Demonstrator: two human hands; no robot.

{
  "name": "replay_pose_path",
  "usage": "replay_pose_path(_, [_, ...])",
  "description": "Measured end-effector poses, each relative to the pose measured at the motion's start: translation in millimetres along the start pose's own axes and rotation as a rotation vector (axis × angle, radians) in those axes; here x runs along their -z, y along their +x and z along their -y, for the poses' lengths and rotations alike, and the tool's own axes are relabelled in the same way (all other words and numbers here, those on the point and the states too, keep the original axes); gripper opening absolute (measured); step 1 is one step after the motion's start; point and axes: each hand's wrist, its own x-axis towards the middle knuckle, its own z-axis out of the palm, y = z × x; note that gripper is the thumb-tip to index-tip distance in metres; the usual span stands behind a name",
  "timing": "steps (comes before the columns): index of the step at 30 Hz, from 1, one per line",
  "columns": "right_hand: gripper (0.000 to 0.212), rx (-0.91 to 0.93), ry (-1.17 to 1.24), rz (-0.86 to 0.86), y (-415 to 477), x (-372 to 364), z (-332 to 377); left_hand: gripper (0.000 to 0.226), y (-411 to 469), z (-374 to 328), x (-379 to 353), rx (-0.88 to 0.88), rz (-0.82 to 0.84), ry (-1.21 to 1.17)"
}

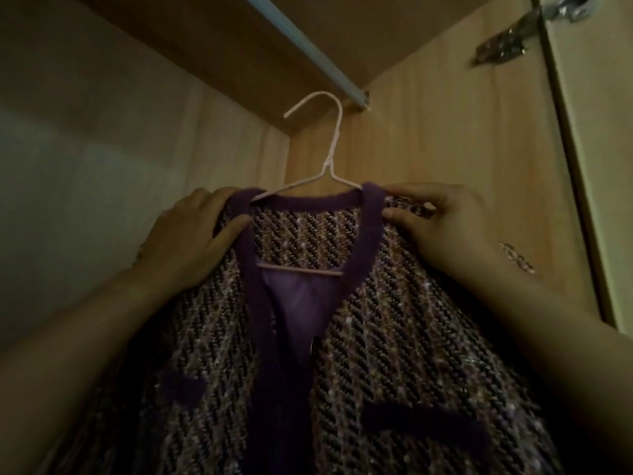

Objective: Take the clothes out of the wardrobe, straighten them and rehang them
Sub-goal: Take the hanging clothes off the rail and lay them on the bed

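Note:
A purple tweed jacket (376, 337) with dark purple trim and a lilac lining fills the lower middle of the head view. It sits on a pale pink wire hanger (330, 156), whose hook is below the wardrobe rail (298, 42) and not touching it. My left hand (191, 241) grips the jacket's left shoulder, thumb on the front by the collar. On the right shoulder, my right hand (448, 228) pinches the fabric between thumb and fingers.
The wooden wardrobe side wall (445, 132) stands close behind the hanger, with a shelf board (239, 63) overhead. A metal hinge (520, 32) and the door edge (565, 166) are at the upper right. A pale back wall (85, 149) lies to the left.

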Motion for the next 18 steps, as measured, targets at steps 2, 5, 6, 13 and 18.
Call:
replay_pose_path(2, [0.023, -0.020, 0.043, 0.024, -30.1, 9.8, 1.7, 0.065, -21.5, -11.7, 10.7, -0.015, 0.011, 0.027])
replay_pose_path(5, [0.021, 0.050, -0.024, -0.006, -52.9, 27.0, 1.7, 0.058, -25.0, -33.0, 22.9, -0.022, -0.051, 0.001])
replay_pose_path(6, [0.024, 0.083, -0.066, -0.033, -61.0, 35.0, 5.3, 0.055, -26.1, -42.1, 28.3, -0.035, -0.069, -0.007])
replay_pose_path(13, [0.035, 0.092, -0.266, -0.137, -96.1, 100.0, 21.7, 0.044, -32.0, -106.4, 68.8, -0.105, -0.183, -0.063])
replay_pose_path(18, [0.034, 0.075, -0.249, -0.139, -120.5, 143.5, 34.8, 0.044, -58.9, -146.7, 93.5, -0.107, -0.190, -0.097])
